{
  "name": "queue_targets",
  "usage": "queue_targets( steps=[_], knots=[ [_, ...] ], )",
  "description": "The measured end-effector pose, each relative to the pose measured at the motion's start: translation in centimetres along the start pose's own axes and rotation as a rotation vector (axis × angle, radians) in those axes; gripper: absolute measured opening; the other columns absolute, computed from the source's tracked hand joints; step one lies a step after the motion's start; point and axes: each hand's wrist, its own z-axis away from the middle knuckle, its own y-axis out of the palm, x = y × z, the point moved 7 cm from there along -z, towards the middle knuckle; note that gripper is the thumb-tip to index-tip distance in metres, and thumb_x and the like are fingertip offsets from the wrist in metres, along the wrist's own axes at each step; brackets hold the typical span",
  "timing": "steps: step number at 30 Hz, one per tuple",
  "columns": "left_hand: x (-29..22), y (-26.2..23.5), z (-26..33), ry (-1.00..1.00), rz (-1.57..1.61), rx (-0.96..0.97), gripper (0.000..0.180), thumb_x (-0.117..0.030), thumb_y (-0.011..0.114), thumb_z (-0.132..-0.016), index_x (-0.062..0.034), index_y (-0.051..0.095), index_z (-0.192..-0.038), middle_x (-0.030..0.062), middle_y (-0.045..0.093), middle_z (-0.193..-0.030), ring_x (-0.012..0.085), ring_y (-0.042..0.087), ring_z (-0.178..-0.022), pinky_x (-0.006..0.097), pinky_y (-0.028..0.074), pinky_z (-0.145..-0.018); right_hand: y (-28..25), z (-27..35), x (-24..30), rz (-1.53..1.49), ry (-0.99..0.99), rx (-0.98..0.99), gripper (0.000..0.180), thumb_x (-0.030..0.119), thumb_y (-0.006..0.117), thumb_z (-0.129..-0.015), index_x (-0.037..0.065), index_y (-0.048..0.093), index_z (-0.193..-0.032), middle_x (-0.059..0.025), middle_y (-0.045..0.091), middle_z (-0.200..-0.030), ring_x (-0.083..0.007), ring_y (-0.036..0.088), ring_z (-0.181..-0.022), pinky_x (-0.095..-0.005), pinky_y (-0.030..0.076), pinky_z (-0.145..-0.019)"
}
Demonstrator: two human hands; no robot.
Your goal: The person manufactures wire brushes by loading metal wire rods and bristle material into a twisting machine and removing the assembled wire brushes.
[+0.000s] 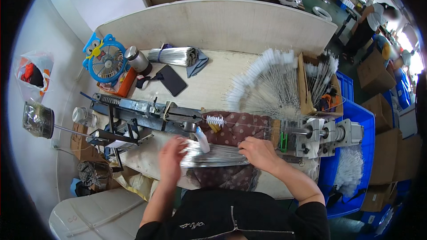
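Observation:
A bundle of thin silvery wires (213, 156) lies across a dotted brown cloth (242, 129) in front of me. My left hand (171, 155), smeared by motion, hovers by the bundle's left end, near a white curved piece (202, 141) on the machine. At the bundle's right end, my right hand (259, 152) has its fingers bent and pressed together; what they pinch is too small to make out. Beyond the hands, a small white spiral brush (215, 121) sits on the long metal machine (133, 105), beside a yellow piece (214, 128). A thin wire runs right toward a metal shaft (307, 131).
Finished white brushes (262, 75) fan out at the back right, beside a cardboard box (307, 93) of more brushes. A blue bin (367, 151) stands right of the table. A blue fan (108, 63), a tumbler (138, 60) and a phone (173, 80) are back left. A person (371, 24) stands far right.

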Motion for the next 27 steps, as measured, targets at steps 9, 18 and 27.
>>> queue_targets(
  steps=[9, 18, 27],
  knots=[
    [-5.0, -30.4, -1.8, 0.248, 0.199, -0.848, 0.038, -0.054, 0.067, -0.078, -0.0166, 0.057, -0.075, -0.0045, 0.058, -0.066, 0.0083, 0.052, -0.060, 0.024, 0.035, -0.054, -1.3, 0.2, 1.2, 0.069, -0.054, -0.023, 0.008, 0.014, 0.059, -0.082, 0.007, 0.061, -0.080, -0.0094, 0.054, -0.079, -0.0302, 0.062, -0.075, -0.0414, 0.050, -0.064],
    [4.2, -8.1, 0.2, -0.140, 0.486, -0.230, 0.030, -0.038, 0.058, -0.088, -0.0102, 0.058, -0.098, 0.0041, 0.059, -0.097, 0.0189, 0.057, -0.090, 0.037, 0.047, -0.085, -1.9, 1.1, 0.9, 0.054, -0.010, -0.049, 0.010, 0.015, 0.057, -0.085, 0.009, 0.058, -0.093, -0.0094, 0.059, -0.081, -0.0301, 0.062, -0.076, -0.0414, 0.050, -0.065],
    [4.0, 14.9, 4.0, -0.402, 0.055, 0.175, 0.023, -0.023, 0.058, -0.087, -0.0036, 0.056, -0.100, 0.0033, 0.059, -0.080, 0.0138, 0.056, -0.072, 0.030, 0.045, -0.070, -2.2, 1.1, 1.9, 0.168, -0.132, -0.128, 0.024, 0.003, 0.059, -0.071, 0.006, 0.057, -0.094, -0.0104, 0.053, -0.083, -0.0282, 0.062, -0.074, -0.0388, 0.051, -0.062]
  ],
)
